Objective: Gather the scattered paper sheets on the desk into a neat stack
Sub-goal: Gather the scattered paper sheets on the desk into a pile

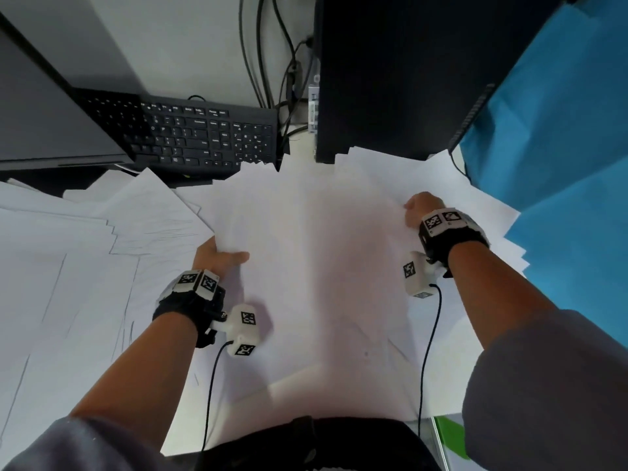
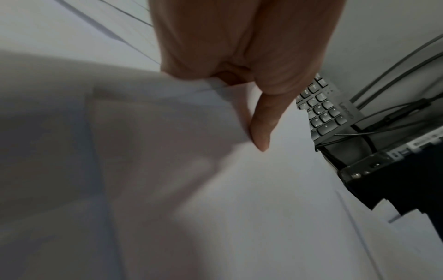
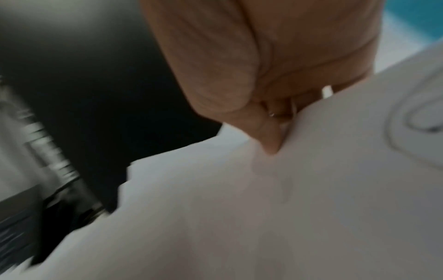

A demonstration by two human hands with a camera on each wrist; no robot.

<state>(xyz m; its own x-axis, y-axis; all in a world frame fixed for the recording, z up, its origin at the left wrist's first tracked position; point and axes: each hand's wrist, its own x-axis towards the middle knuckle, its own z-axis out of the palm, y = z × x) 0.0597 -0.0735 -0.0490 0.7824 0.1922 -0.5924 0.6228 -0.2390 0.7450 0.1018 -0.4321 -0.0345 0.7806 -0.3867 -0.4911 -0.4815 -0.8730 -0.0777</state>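
Observation:
White paper sheets cover the desk. A gathered bunch of sheets [image 1: 312, 253] lies in the middle, held at both sides. My left hand [image 1: 217, 256] grips its left edge, thumb on top, fingers hidden underneath; the left wrist view shows the thumb [image 2: 261, 130] pressing on the paper [image 2: 215, 189]. My right hand [image 1: 419, 210] pinches the right edge, the fingers tucked under the sheets; in the blurred right wrist view the thumb [image 3: 268, 140] presses into the paper [image 3: 263, 217]. More loose sheets [image 1: 61, 273] fan out to the left, and others [image 1: 475, 202] lie under the bunch at the right.
A black keyboard [image 1: 204, 134] and a monitor base [image 1: 51, 124] stand at the back left. A black computer tower [image 1: 390, 73] with cables [image 1: 272, 62] stands at the back centre. A blue partition [image 1: 560, 147] borders the right side.

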